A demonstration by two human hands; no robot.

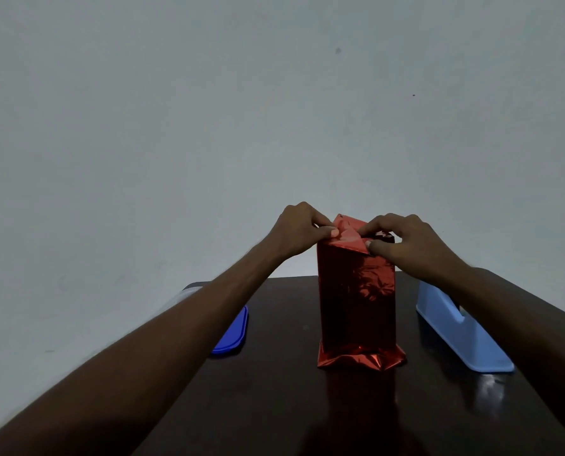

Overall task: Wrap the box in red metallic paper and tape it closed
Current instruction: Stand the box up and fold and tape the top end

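The box (356, 297) stands upright near the middle of the dark tabletop (291, 390), already sheathed in red metallic paper (361, 358) that flares out in a crumpled skirt around its base. At the top, the paper is folded into a triangular flap that lies over the near edge. The left hand (299, 232) is curled at the top left corner, its thumb and fingers pinching the paper there. The right hand (406, 240) is curled at the top right corner, thumb pressed against the tip of the flap and fingers over the upper fold; it seems to pinch the paper too, though the light is dim. To the right of the box, just apart from it, sits a light blue tape dispenser (462, 337), partly hidden by the right forearm. To the left lies a dark blue lid (233, 337), mostly behind the left forearm. A pale wall (208, 110) rises behind.
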